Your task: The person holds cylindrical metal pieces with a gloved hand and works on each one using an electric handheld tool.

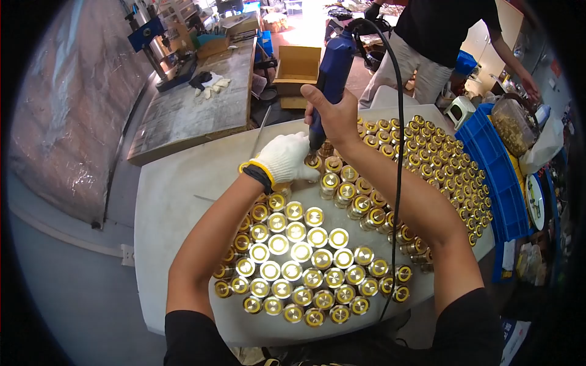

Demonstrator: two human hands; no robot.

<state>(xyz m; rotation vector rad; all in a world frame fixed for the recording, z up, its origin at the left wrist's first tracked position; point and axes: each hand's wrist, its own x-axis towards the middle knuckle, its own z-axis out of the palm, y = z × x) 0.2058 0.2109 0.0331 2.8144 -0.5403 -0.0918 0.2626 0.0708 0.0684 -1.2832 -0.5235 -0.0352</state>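
Note:
My right hand (336,116) is bare and wraps around a blue corded power tool (335,64), held nearly upright with its narrow end down. The tool's tip meets a small brass-and-silver metal cylinder (313,161), though the exact contact is hidden. Closed about that cylinder is my left hand (284,157), in a white knit glove with a yellow-and-black cuff. Nearer to me, below the left hand, stand many similar metal cylinders (301,251) with shiny ringed tops. A second large group of cylinders (436,152) fills the right side of the table.
A black cable (400,122) hangs from the tool across the cylinders. Blue crates (494,171) line the table's (177,201) right edge. Beyond are a wooden bench (195,116) with gloves (210,84), a cardboard box (297,64), and a standing person (427,46).

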